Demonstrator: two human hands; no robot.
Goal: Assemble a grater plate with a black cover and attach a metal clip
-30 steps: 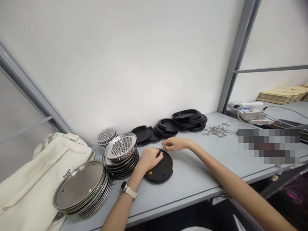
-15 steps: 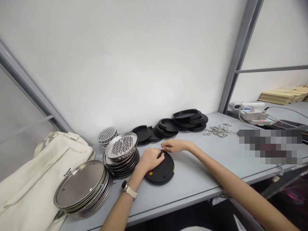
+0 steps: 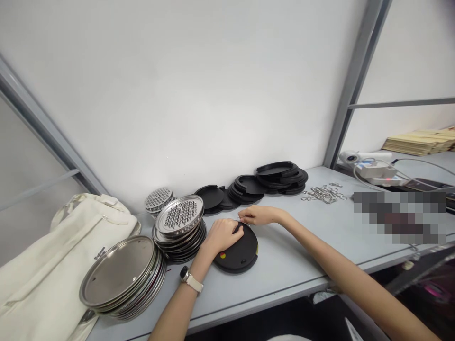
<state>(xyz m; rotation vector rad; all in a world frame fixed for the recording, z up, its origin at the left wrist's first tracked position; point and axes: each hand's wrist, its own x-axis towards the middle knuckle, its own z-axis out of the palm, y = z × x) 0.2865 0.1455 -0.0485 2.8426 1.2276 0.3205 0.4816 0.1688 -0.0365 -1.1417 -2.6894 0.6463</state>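
A flat black round disc (image 3: 236,253) lies on the table in front of me, a small red and yellow mark at its left edge. My left hand (image 3: 222,235) rests over its far left part, the fingers bent and gripping it. At the far rim my right hand (image 3: 259,215) is closed in a pinch on a small metal clip (image 3: 238,219), mostly hidden by the fingertips. Left of the disc stands a stack of round graters (image 3: 182,215) with metal faces and black discs below. Behind it sits a smaller stack of perforated metal discs (image 3: 159,199).
Black round trays (image 3: 249,184) lie in piles along the wall. Loose metal clips (image 3: 324,193) are heaped at the right. Round metal plates (image 3: 119,272) are stacked front left, beside a cream cloth bag (image 3: 42,270). Cables and a white device (image 3: 377,168) lie far right, near metal posts.
Almost nothing differs. Both hands keep their places on the disc and its far rim; the view has shifted very slightly.
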